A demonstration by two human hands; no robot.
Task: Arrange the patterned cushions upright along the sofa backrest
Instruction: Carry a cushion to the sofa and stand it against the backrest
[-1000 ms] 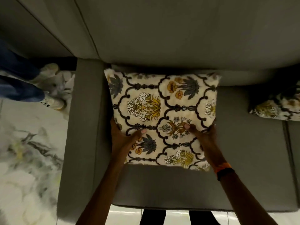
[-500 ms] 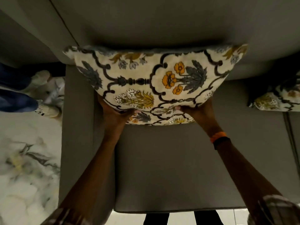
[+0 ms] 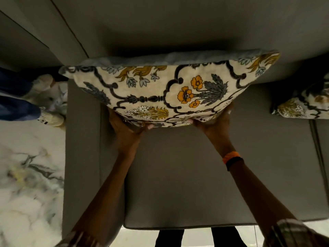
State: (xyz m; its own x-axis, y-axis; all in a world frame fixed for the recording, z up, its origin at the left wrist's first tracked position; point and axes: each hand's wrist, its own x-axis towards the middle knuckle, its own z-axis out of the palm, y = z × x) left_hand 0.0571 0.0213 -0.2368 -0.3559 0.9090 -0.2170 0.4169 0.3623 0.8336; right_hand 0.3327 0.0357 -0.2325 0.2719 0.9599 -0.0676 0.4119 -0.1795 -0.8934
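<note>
**Patterned cushion held upright at sofa backrest, both hands engaged**

Grey upholstery fills most of the head view: the sofa seat (image 3: 187, 175) below, the sofa backrest (image 3: 178, 24) above, and the armrest (image 3: 81, 157) along the left side. Beyond the armrest lies a marble-patterned floor (image 3: 26, 184), with pale shoes (image 3: 51, 102) and a blue garment (image 3: 16, 107) near the sofa's corner.

The patterned cushion (image 3: 160, 90) stands on edge over the rear of the seat, its printed face toward the camera. Its top edge lies at the backrest; whether the two actually touch cannot be confirmed from this angle. The print shows orange flowers, grey leaves and dark scrollwork on a cream ground. The cushion's left corner overhangs the armrest line.

The left hand (image 3: 124, 125) grips the cushion's lower edge at the left, fingers tucked behind the fabric and thumb on the front. The right hand (image 3: 213, 122) grips the lower edge at the right in the same manner. An orange and black wristband (image 3: 232, 157) sits on the right wrist. Both forearms extend across the seat.

A second patterned cushion (image 3: 302, 104) lies on the seat at the right edge of the view, well apart from the first and only partly visible.
</note>
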